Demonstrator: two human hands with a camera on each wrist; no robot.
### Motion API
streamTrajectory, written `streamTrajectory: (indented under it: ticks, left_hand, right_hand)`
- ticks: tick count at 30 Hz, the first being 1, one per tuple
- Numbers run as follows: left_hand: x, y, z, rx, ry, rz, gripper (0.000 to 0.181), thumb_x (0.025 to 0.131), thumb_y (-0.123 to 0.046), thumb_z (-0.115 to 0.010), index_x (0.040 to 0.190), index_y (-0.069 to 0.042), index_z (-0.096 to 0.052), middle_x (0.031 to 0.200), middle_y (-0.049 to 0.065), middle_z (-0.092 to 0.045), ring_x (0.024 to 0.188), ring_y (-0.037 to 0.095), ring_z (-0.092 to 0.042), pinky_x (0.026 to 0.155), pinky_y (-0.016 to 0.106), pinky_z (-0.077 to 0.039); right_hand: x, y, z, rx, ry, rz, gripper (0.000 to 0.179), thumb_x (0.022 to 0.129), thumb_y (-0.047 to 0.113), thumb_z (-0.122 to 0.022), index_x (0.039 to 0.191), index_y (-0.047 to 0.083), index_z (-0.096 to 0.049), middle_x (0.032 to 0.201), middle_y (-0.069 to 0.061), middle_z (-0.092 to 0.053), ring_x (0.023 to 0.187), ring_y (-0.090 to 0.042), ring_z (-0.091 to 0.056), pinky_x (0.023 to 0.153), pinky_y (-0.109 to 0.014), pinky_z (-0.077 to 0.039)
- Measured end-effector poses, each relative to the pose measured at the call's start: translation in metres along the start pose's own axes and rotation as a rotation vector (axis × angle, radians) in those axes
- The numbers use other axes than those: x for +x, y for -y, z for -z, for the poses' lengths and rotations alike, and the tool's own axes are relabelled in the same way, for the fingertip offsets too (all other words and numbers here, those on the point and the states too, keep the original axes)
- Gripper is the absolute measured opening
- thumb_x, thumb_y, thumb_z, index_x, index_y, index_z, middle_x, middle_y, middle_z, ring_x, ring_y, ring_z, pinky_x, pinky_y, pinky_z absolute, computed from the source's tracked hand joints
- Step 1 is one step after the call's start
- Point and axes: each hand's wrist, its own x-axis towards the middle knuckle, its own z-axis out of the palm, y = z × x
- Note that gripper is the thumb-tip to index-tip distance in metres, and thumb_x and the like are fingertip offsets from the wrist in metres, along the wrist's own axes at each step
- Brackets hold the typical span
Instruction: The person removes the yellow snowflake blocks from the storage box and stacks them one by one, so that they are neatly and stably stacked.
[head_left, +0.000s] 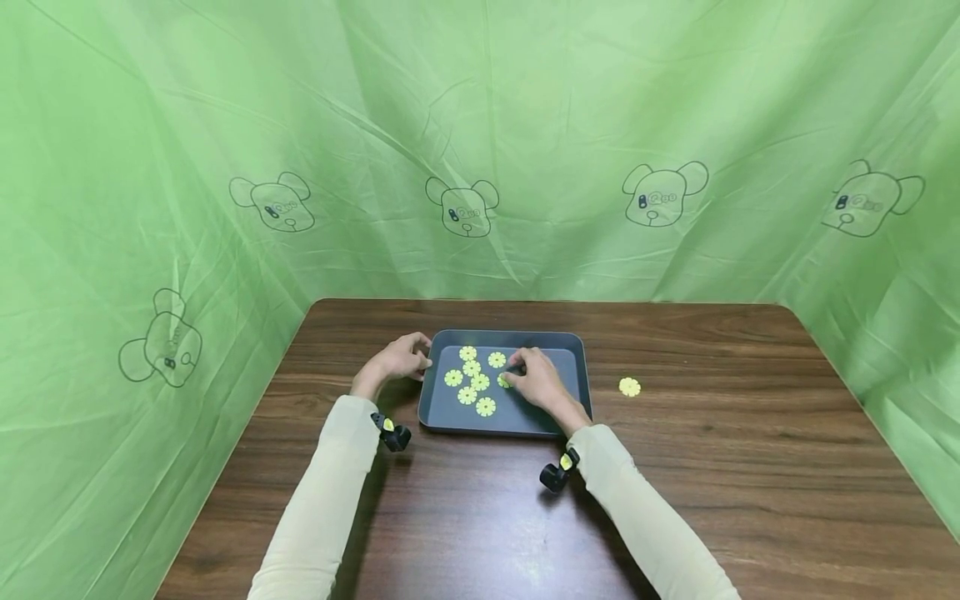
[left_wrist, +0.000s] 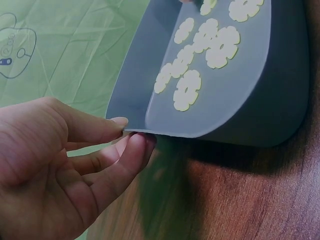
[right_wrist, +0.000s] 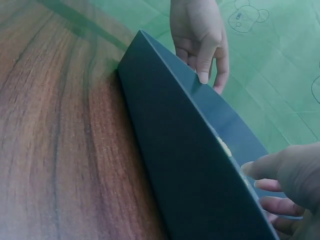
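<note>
My left hand [head_left: 401, 358] pinches the left rim of a dark grey rectangular tray [head_left: 525, 423], thumb on the inner side and fingers outside, as the left wrist view shows. Several flat yellow flower-shaped pieces [head_left: 485, 407] lie on the tray floor, mostly in its left half, some touching or overlapping. Over the middle of the tray is my right hand [head_left: 537, 382], thumb and fingers apart and pointing left. Its thumb tip is right at one flower-shaped piece [head_left: 504, 382], partly covering it. In the right wrist view, the tray wall [right_wrist: 185, 165] hides part of the fingers.
One more yellow flower-shaped piece [head_left: 629, 387] lies on the brown wooden table [head_left: 735, 433], right of the tray. A green curtain [head_left: 555, 100] printed with animal heads hangs behind the table and at both sides.
</note>
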Motion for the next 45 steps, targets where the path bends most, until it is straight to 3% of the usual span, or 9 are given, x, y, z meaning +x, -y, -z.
streamTrajectory:
  ticks: [8, 13, 21, 25, 32, 40, 45]
  left_hand:
    - [-0.002, 0.0, 0.0, 0.002, -0.004, 0.001, 0.041, 0.094, 0.0, -0.052, 0.133, 0.005, -0.042, 0.097, 0.026, -0.059, 0.077, 0.024, -0.064, 0.084, 0.043, -0.058]
    - [-0.001, 0.0, 0.0, 0.004, -0.006, 0.001, 0.041, 0.094, -0.001, -0.052, 0.134, 0.004, -0.042, 0.097, 0.024, -0.059, 0.078, 0.024, -0.064, 0.084, 0.042, -0.059]
    - [-0.001, 0.002, 0.0, -0.005, -0.002, -0.003, 0.042, 0.094, 0.0, -0.051, 0.134, 0.005, -0.04, 0.093, 0.021, -0.058, 0.077, 0.023, -0.063, 0.082, 0.041, -0.059]
    - [0.001, 0.002, 0.0, -0.007, -0.001, -0.005, 0.042, 0.093, 0.0, -0.052, 0.133, 0.006, -0.041, 0.092, 0.021, -0.058, 0.077, 0.023, -0.063, 0.081, 0.04, -0.06]
    - [0.001, 0.003, 0.0, -0.005, -0.003, 0.002, 0.042, 0.094, -0.001, -0.052, 0.134, 0.005, -0.041, 0.093, 0.021, -0.057, 0.079, 0.025, -0.064, 0.082, 0.04, -0.059]
    - [0.0, 0.001, -0.001, 0.015, 0.0, -0.003, 0.043, 0.094, -0.001, -0.051, 0.135, 0.006, -0.04, 0.098, 0.024, -0.058, 0.079, 0.025, -0.064, 0.083, 0.041, -0.059]
    - [0.0, 0.001, -0.001, 0.028, 0.0, -0.005, 0.043, 0.094, -0.001, -0.05, 0.135, 0.005, -0.039, 0.099, 0.024, -0.058, 0.08, 0.025, -0.064, 0.083, 0.041, -0.059]
  right_hand:
    - [-0.001, 0.0, -0.003, -0.06, 0.055, -0.032, 0.027, 0.082, 0.022, -0.075, 0.105, 0.009, -0.068, 0.124, -0.014, -0.055, 0.118, -0.034, -0.046, 0.105, -0.046, -0.039]
    - [-0.001, -0.001, -0.005, -0.122, 0.074, -0.012, 0.029, 0.082, 0.022, -0.075, 0.108, 0.009, -0.068, 0.124, -0.014, -0.053, 0.117, -0.033, -0.045, 0.103, -0.045, -0.042]
    - [-0.002, -0.001, -0.003, -0.158, 0.055, -0.014, 0.029, 0.08, 0.025, -0.077, 0.097, 0.007, -0.063, 0.113, -0.011, -0.055, 0.109, -0.031, -0.047, 0.096, -0.042, -0.044]
    - [-0.003, -0.001, 0.0, -0.138, 0.036, -0.032, 0.031, 0.078, 0.026, -0.079, 0.092, 0.007, -0.06, 0.105, -0.01, -0.057, 0.106, -0.031, -0.049, 0.094, -0.042, -0.045]
    - [-0.003, -0.005, 0.008, -0.044, 0.002, -0.005, 0.014, 0.085, 0.021, -0.073, 0.083, 0.01, -0.064, 0.094, -0.007, -0.061, 0.091, -0.024, -0.055, 0.083, -0.037, -0.048]
    - [-0.007, -0.012, 0.018, 0.119, -0.025, -0.034, 0.013, 0.088, 0.025, -0.069, 0.086, 0.012, -0.067, 0.085, -0.002, -0.065, 0.07, -0.012, -0.053, 0.062, -0.023, -0.044]
    - [-0.01, -0.012, 0.025, 0.15, -0.066, -0.01, 0.012, 0.088, 0.023, -0.069, 0.087, 0.012, -0.067, 0.085, -0.003, -0.066, 0.069, -0.012, -0.052, 0.061, -0.023, -0.042]
